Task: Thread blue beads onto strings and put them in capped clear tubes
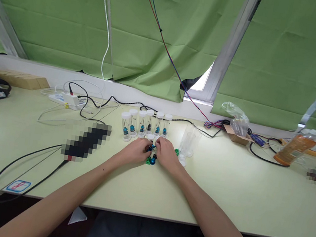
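My left hand [138,150] is closed, its fingertips pinched around a small blue-and-black piece [151,147]. Right beside it, my right hand [165,152] has its fingers pressed together by the same piece; what they grip is hidden. Just below the fingers lie another small blue piece [153,160] and a green one [148,160]. Part of a further green piece [176,152] shows beyond my right hand. Behind the hands stands a row of clear white-capped tubes [142,124], several with small blue pieces inside. A white cap [151,137] shows between the hands and that row.
Clear tubes [189,140] without coloured pieces stand right of my hands, beside white caps [181,160]. A blurred dark object [87,143] with a black cable lies left. Further back are a power strip [68,99], a small cardboard box [236,135] and an orange bottle [295,148].
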A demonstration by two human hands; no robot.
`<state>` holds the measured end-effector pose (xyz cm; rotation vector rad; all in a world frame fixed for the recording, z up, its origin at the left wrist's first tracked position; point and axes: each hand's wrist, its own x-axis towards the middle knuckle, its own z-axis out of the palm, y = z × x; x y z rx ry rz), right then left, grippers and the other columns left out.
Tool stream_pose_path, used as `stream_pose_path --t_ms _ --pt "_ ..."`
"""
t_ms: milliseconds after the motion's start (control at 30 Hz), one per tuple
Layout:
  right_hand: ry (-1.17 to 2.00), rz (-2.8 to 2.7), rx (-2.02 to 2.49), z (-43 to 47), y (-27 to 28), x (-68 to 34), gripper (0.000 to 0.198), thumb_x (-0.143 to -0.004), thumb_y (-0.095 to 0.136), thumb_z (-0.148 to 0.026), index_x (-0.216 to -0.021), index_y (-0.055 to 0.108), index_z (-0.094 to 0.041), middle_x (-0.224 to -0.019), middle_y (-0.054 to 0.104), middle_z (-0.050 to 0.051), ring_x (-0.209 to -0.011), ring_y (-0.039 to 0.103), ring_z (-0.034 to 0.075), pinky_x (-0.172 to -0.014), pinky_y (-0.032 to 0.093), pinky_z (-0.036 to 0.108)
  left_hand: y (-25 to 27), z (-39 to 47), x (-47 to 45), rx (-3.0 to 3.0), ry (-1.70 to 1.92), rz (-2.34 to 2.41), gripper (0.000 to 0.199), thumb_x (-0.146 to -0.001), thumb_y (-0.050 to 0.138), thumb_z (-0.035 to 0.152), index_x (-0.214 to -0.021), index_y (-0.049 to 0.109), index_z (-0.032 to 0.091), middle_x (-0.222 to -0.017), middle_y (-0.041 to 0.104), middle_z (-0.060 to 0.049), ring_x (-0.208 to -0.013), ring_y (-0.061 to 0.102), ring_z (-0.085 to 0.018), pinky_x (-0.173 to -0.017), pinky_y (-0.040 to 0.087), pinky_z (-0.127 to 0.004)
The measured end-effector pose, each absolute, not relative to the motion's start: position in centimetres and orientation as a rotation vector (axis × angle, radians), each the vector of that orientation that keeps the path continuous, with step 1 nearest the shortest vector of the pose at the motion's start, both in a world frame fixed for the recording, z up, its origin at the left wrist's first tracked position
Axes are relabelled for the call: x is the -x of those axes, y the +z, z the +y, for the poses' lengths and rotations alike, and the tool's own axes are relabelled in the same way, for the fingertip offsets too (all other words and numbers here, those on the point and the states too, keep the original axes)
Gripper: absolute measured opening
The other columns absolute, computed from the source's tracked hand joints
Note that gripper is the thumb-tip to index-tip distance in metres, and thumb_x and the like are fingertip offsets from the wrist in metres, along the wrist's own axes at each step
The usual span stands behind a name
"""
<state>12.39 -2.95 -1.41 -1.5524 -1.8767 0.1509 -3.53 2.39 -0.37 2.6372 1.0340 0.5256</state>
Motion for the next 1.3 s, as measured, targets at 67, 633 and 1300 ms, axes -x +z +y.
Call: stream_pose_path --t_ms 67,633,1300 --pt "0.172 -1.867 1.546 -3.1 -1.3 -12.4 0.017 -0.095 0.036 -0.015 -0.086 0.050 -0.019 -0.084 0.060 0.007 -0.079 0.054 0.020 -0.070 0.039 0.030 -0.4 2.4 3.5 -2.640 0.515 1.037 0.012 -0.075 0.053 0.026 -0.065 0.056 0.020 -0.067 0.062 -0.006 -0.058 0.052 -0.019 -0.055 0.031 -0.031" --pt "0.228 -1.711 1.413 -2.8 -1.1 -12.3 0.018 -0.093 0.038 -0.017 -0.093 0.056 -0.019 -0.092 0.066 0.007 -0.083 0.059 0.019 -0.076 0.043 0.030 -0.1 2.1 3.3 -2.435 0.772 1.061 0.015 -0.083 0.053 0.034 -0.087 0.056 0.020 -0.079 0.064 -0.004 -0.070 0.057 -0.019 -0.060 0.040 -0.030" --pt "0.833 -1.149 1.264 -1.3 -1.9 -12.7 0.021 -0.088 0.050 -0.037 -0.081 0.058 -0.020 -0.068 0.062 0.002 -0.053 0.058 0.014 -0.047 0.045 0.025 1.1 1.7 3.0 -1.889 1.183 0.842 0.030 -0.080 0.065 0.045 -0.093 0.063 0.018 -0.072 0.064 -0.003 -0.062 0.061 -0.015 -0.061 0.051 -0.028"
